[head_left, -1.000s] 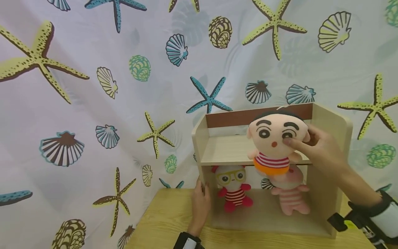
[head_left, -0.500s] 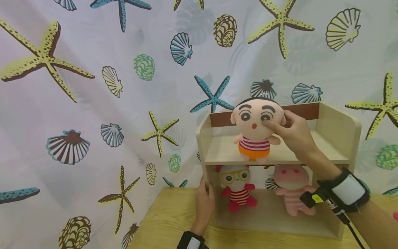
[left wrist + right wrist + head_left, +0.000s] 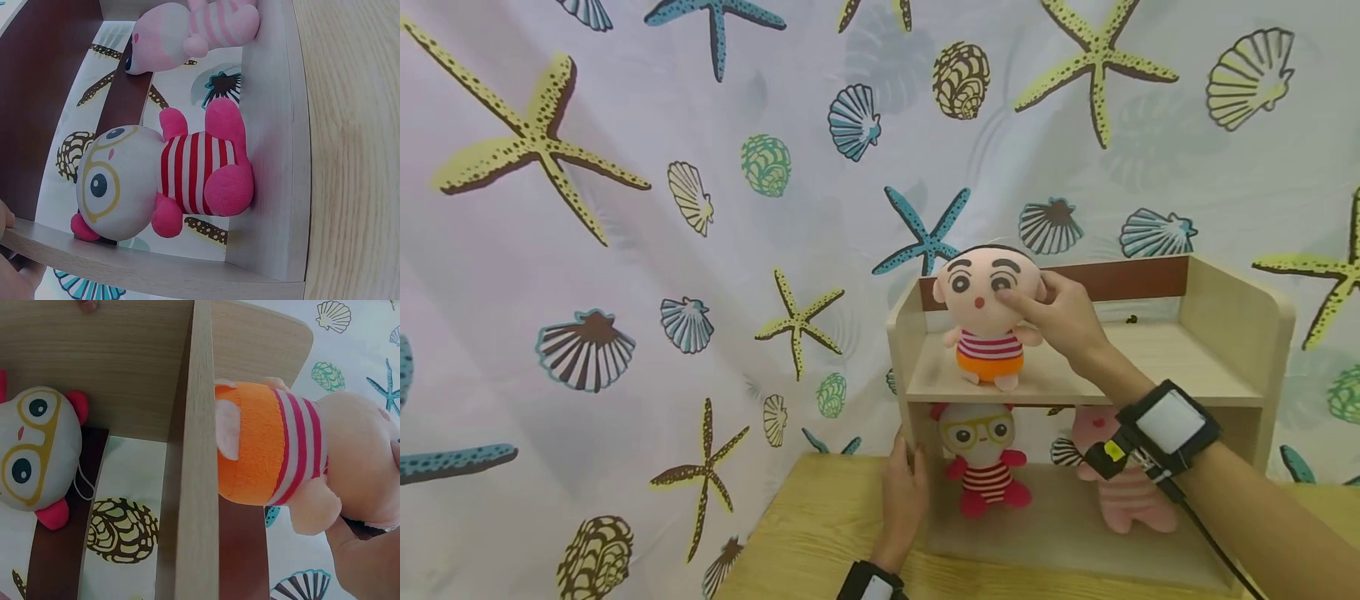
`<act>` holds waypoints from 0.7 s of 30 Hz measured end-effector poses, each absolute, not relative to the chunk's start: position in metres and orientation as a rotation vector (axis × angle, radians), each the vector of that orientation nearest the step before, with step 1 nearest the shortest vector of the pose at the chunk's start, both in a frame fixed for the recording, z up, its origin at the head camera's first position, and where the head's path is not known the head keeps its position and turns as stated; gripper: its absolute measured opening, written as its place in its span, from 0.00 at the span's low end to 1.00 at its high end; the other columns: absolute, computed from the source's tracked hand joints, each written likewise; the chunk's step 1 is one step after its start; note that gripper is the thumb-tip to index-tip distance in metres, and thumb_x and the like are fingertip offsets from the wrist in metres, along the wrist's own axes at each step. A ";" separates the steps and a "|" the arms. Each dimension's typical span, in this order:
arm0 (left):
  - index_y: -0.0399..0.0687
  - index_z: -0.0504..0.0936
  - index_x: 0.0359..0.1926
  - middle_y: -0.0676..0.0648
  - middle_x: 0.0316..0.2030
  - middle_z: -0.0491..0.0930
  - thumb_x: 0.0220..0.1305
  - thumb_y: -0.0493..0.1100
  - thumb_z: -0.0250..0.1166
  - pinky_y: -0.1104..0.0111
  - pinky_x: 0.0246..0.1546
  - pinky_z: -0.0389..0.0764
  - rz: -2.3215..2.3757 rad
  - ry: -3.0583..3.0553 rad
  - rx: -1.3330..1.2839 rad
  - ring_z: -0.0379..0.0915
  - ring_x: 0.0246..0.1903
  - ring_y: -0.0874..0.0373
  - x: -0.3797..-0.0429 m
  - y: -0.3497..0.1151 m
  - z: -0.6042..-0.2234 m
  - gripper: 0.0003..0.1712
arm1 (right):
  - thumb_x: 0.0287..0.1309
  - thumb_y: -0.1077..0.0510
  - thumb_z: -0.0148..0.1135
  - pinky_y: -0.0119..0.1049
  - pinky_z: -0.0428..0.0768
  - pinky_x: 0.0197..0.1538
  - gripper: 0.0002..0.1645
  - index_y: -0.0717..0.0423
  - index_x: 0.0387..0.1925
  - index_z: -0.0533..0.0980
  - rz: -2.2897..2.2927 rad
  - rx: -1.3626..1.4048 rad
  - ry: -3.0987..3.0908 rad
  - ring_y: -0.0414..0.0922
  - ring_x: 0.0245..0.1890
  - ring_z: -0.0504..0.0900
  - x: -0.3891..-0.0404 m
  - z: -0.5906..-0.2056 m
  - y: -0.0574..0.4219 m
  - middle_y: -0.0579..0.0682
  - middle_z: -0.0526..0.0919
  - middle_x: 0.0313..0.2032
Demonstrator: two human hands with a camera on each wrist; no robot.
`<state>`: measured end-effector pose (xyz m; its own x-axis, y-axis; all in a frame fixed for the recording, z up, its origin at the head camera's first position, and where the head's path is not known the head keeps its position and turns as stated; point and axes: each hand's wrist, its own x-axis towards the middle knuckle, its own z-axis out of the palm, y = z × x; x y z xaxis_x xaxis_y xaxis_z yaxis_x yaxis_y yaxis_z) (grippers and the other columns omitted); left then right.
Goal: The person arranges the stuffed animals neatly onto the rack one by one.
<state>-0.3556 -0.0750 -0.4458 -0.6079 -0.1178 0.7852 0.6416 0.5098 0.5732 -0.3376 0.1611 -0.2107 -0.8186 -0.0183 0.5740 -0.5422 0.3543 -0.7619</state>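
My right hand [image 3: 1067, 321] pinches the head of a plush doll [image 3: 990, 346] with orange shorts and a striped top, thumb on its cheek. It is upright at the left of the upper level of a small wooden shelf [image 3: 1165, 358]. In the right wrist view, the doll's feet [image 3: 229, 430] are at the upper board's front edge. My left hand [image 3: 904, 496] grips the shelf's left side panel. In the lower level sit a panda plush [image 3: 987, 475] with yellow glasses and a pink striped plush [image 3: 1131, 500], partly hidden by my right wrist.
The shelf stands on a wood-grain table [image 3: 820, 517]. Behind it hangs a white cloth [image 3: 820, 208] printed with starfish and shells. A brown back rail [image 3: 1138, 277] runs across the upper level. A cable [image 3: 1213, 533] trails from my right wrist.
My right hand has carried the doll left and back from in front of the shelf to the upper level's left end. My left hand has stayed on the side panel.
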 end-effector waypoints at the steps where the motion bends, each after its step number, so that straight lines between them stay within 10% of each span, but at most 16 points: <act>1: 0.34 0.74 0.60 0.35 0.49 0.83 0.70 0.31 0.58 0.53 0.43 0.82 -1.167 -1.928 -0.438 0.81 0.48 0.45 -0.356 -0.075 -0.446 0.19 | 0.63 0.39 0.64 0.51 0.73 0.58 0.39 0.63 0.63 0.72 1.487 0.480 -2.158 0.54 0.52 0.74 -0.341 -0.210 0.159 0.61 0.79 0.56; 21: 0.34 0.75 0.59 0.36 0.48 0.83 0.69 0.30 0.58 0.53 0.43 0.82 -1.178 -1.926 -0.418 0.81 0.48 0.46 -0.355 -0.075 -0.445 0.18 | 0.65 0.36 0.59 0.49 0.74 0.54 0.39 0.63 0.62 0.72 1.471 0.432 -2.275 0.55 0.51 0.71 -0.392 -0.204 0.136 0.62 0.79 0.55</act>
<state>-0.3548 -0.0748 -0.4449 -0.6081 -0.1302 0.7831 0.6381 0.5068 0.5797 -0.3921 0.1363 -0.2038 -0.8741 -0.0429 0.4839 -0.4590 0.3995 -0.7935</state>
